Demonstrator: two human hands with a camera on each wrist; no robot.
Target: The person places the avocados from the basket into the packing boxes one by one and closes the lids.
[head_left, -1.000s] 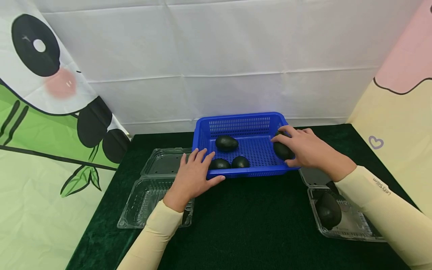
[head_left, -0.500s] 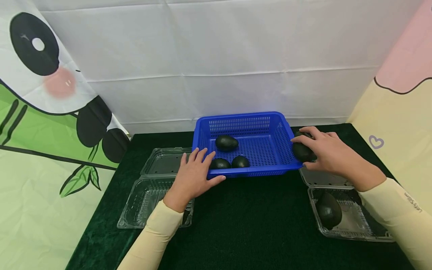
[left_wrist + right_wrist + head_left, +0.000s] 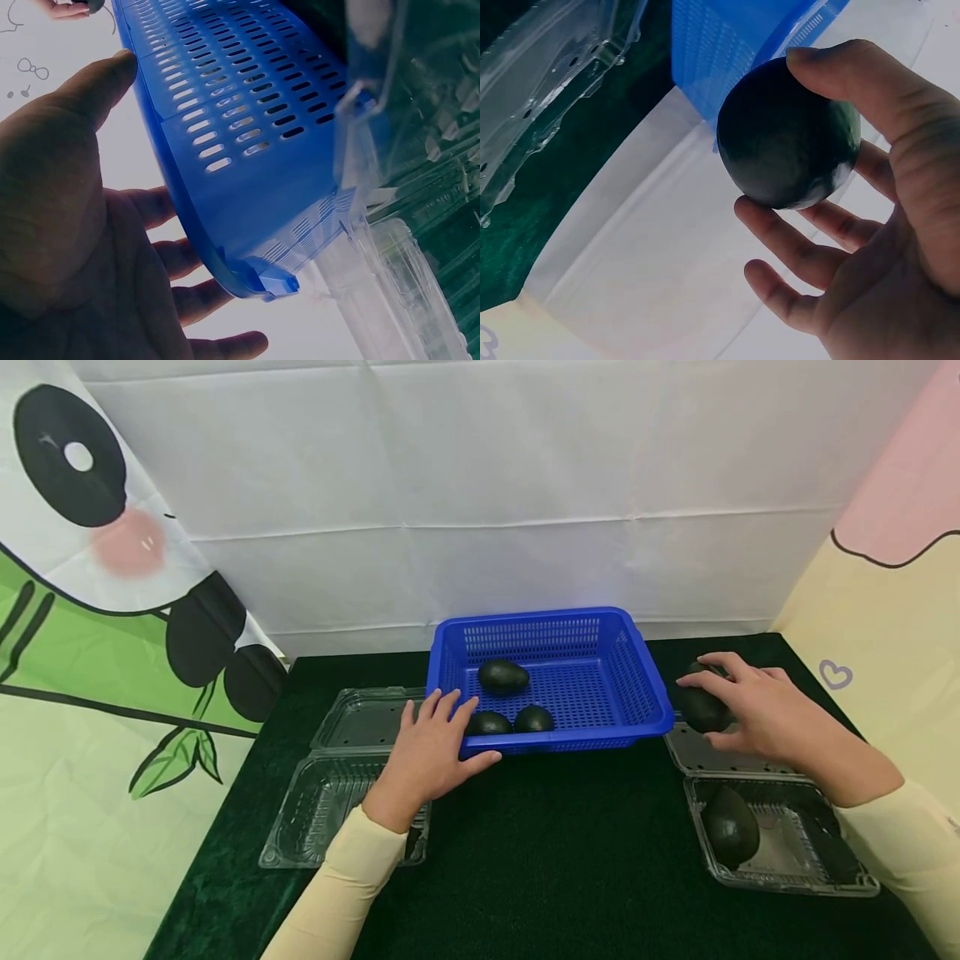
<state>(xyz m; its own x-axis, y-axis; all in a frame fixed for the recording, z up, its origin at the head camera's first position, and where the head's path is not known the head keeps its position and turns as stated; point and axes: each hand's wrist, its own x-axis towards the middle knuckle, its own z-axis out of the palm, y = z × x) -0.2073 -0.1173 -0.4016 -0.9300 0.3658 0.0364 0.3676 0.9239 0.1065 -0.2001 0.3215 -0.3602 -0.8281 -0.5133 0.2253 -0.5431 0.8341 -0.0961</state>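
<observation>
My right hand grips a dark green avocado above the lid of the right clear plastic clamshell box. In the right wrist view, thumb and fingers pinch the avocado from two sides. Another avocado lies in the left half of that box. My left hand rests at the near left corner of the blue plastic basket, its fingers spread over the rim. Inside the basket are three avocados: one at the back and two along the near wall.
A second clear clamshell box lies with its lid back at left, partly under my left forearm. Both boxes and the basket stand on a dark green cloth. A white sheet hangs behind the table, with printed cloths at the sides.
My right hand has lifted the avocado out of the basket's right side and carried it rightward to above the right box's lid. The left hand has stayed on the basket.
</observation>
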